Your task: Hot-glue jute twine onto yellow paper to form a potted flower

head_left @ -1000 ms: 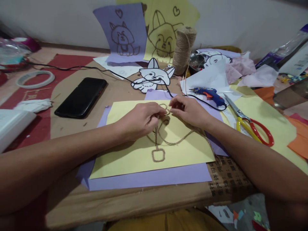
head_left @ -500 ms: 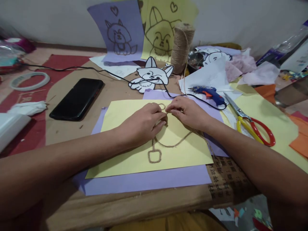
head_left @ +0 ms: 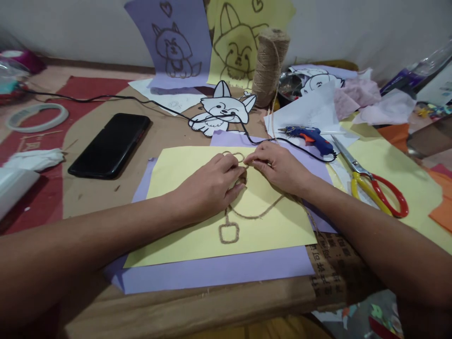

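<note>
A yellow sheet of paper (head_left: 176, 235) lies on a larger purple sheet (head_left: 219, 270). Brown jute twine (head_left: 256, 217) curves across the yellow sheet, and a small square twine outline (head_left: 229, 233) sits below my left hand. With curled fingers, my left hand (head_left: 208, 186) presses on the twine near the upper middle of the sheet. Just to its right, my right hand (head_left: 278, 167) pinches the twine between thumb and forefinger. A rounded twine loop shows above the left fingertips. My fingers hide part of the twine between the hands.
Behind stand a twine spool (head_left: 270, 66) and twine pictures on purple (head_left: 141, 28) and yellow card. A fox cutout (head_left: 224, 110) lies under a black cord. The blue glue gun (head_left: 307, 136) and scissors (head_left: 374, 183) are right; a phone (head_left: 111, 146) and tape roll (head_left: 37, 117) left.
The view has shifted slightly. My right fingers keep their pinch on the twine and my left hand stays on the sheet, its fingers a little more spread.
</note>
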`<action>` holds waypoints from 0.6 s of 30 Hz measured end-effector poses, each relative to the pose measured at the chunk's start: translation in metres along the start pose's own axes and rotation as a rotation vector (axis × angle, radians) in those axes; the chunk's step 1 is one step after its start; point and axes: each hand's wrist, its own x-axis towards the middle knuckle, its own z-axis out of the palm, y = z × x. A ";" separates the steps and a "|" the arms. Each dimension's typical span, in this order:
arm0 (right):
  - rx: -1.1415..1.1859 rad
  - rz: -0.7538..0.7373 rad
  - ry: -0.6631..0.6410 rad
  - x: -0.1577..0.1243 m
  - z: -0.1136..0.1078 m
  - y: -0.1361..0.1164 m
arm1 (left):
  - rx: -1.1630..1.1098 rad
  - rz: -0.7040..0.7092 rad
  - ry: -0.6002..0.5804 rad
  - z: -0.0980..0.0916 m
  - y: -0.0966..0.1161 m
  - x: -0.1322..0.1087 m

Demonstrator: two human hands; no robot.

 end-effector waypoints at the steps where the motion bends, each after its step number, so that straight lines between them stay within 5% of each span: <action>1: 0.032 0.018 0.005 0.000 0.000 0.000 | 0.001 0.004 0.000 0.000 0.000 0.000; 5: 0.137 0.109 0.066 -0.002 -0.001 0.001 | 0.001 0.017 0.007 0.000 0.000 0.001; 12: 0.001 -0.014 0.071 -0.004 0.004 -0.002 | 0.024 -0.003 -0.028 -0.001 0.001 0.002; 18: 0.069 0.089 0.040 -0.001 0.004 0.003 | 0.009 -0.004 -0.017 0.001 -0.001 0.002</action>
